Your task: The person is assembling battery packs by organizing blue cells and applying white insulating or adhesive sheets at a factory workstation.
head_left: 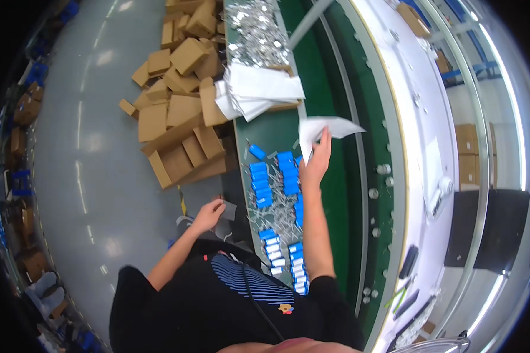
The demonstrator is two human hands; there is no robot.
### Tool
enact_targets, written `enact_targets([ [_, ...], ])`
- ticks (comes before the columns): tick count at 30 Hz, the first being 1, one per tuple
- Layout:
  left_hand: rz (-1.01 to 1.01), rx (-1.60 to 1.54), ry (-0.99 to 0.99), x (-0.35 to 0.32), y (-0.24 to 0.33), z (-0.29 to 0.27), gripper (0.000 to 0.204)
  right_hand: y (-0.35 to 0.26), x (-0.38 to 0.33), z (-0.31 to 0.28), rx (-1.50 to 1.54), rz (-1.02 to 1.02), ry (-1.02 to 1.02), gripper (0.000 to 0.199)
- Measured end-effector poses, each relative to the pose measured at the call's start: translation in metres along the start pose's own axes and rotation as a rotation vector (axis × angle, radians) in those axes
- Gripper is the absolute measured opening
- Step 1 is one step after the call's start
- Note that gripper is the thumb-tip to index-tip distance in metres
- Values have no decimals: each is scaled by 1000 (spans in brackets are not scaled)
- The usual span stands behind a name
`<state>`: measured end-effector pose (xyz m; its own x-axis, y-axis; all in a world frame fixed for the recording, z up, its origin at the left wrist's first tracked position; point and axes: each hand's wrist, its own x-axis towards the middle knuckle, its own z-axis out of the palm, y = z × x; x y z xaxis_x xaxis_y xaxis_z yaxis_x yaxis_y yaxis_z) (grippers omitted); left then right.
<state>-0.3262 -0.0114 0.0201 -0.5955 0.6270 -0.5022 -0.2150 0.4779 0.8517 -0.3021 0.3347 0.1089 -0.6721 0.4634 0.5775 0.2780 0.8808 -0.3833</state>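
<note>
My right hand reaches out over the green work surface, fingers closed on a white sheet that bends and is slightly blurred. My left hand is at the near left edge of the bench, with fingers pinching a small translucent piece. Between and below the hands, several blue blocks with thin wires lie in rows, and some nearer blue blocks bear white labels. Beyond my right hand, a stack of white sheets rests on an open cardboard box.
Brown cardboard boxes are heaped left of the bench, with an open box nearest me. Many silvery pieces cover the bench's far end. A green conveyor belt with a metal rail runs along the right, beside a white ledge.
</note>
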Motion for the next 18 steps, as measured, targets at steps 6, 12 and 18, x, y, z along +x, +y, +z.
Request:
enact_targets([
  [6,-178,-84,391,-28,-55,-65,21,60,94,192,-160,-117,-192,21],
  [12,-282,-283,597,-72,-94,-86,21,69,108,298,200,267,-596,24],
  [18,-235,-110,608,-46,-57,-78,24,50,112,260,566,448,-474,20],
])
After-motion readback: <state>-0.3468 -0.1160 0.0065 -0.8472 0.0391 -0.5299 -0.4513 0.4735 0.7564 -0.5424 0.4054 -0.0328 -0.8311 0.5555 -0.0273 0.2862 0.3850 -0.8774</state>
